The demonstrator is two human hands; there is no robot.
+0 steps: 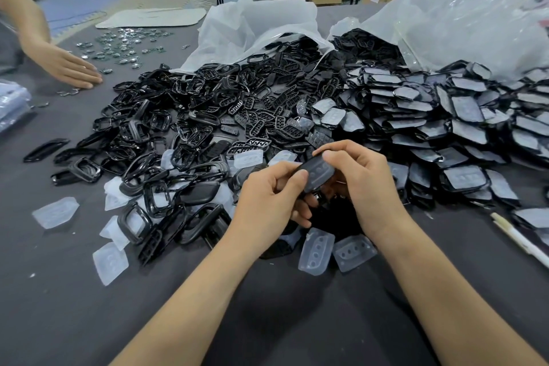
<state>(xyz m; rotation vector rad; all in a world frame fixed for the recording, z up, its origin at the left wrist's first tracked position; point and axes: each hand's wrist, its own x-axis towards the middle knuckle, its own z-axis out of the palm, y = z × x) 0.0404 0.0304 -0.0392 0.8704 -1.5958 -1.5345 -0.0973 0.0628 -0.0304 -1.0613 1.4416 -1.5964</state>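
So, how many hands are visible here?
3. The left hand and right hand hold a black part in the middle; a third hand lies flat on the table, far left. More may be hidden.

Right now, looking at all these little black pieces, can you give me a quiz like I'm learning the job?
1. True or false: the left hand and the right hand both hold one pad-covered black piece.
2. Where do the shiny metal bits lie? A: beside another person's hand; B: in the left hand; C: in the right hand.
3. Fill in: the black frames spill out of a white plastic ____.
Key: 1 true; 2 A; 3 bag.
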